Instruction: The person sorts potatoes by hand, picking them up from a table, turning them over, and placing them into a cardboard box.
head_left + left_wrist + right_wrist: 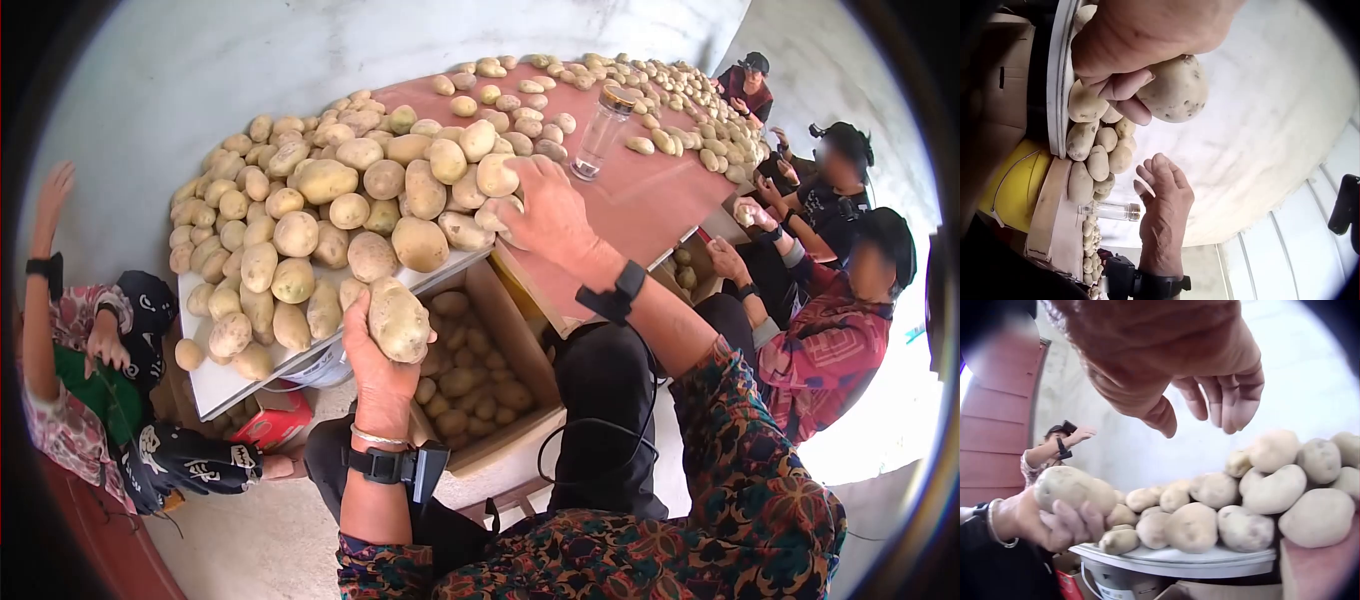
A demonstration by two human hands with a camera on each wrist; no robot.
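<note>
My left hand [382, 375] grips a large pale potato [398, 322] in front of the heap's near edge. In the left wrist view, its fingers curl round the potato [1175, 90]; in the right wrist view the potato [1063, 486] sits on the palm side. My right hand [555, 215] reaches over the right side of the potato heap [325, 182]. In the right wrist view that hand [1172, 369] hangs above the potatoes [1266, 487] with loosely bent fingers and nothing between them. Below the table edge stands a cardboard box [525, 345] with potatoes inside.
A clear lidded jar [603, 135] stands on the reddish tabletop [640, 205], with more potatoes [690, 95] behind. A yellow bucket [1019, 184] and a white bucket [325, 365] stand below. One person [85, 370] is at left; several sit at right.
</note>
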